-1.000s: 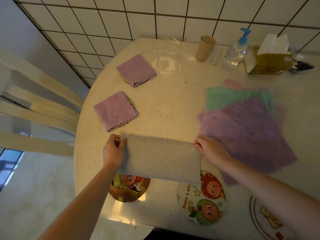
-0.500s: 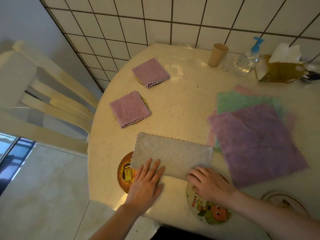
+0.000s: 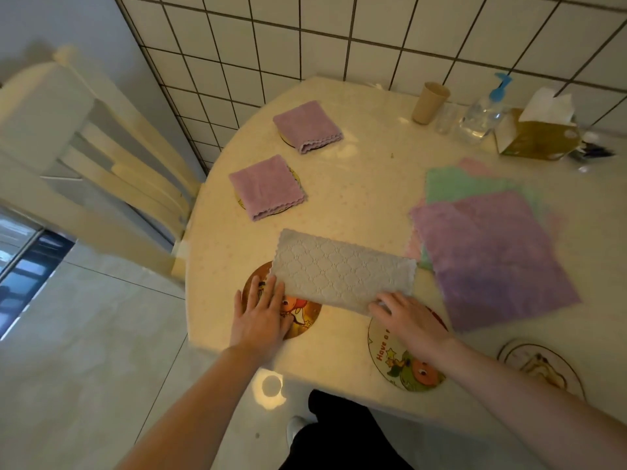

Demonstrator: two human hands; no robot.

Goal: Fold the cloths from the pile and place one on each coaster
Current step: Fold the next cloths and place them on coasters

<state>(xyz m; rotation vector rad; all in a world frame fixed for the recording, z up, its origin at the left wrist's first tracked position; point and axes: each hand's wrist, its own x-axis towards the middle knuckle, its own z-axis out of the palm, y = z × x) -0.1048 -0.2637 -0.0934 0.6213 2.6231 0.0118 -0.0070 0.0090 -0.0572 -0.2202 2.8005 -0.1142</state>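
The grey cloth (image 3: 342, 273) is soft matt fabric with an embossed scale-like pattern and scalloped edges, while the two folded purple cloths (image 3: 267, 187) (image 3: 307, 126) and the flat pile of cloths (image 3: 488, 245) look fluffy and matt. The round table (image 3: 366, 184) has a smooth, glossy cream top that reflects light, and the printed coasters (image 3: 403, 364) (image 3: 298, 313) shine likewise. Behind stand a matt paper-like cup (image 3: 430, 102), a clear plastic pump bottle (image 3: 483, 113), a cardboard tissue box (image 3: 539, 139) and glazed white wall tiles (image 3: 373, 32).
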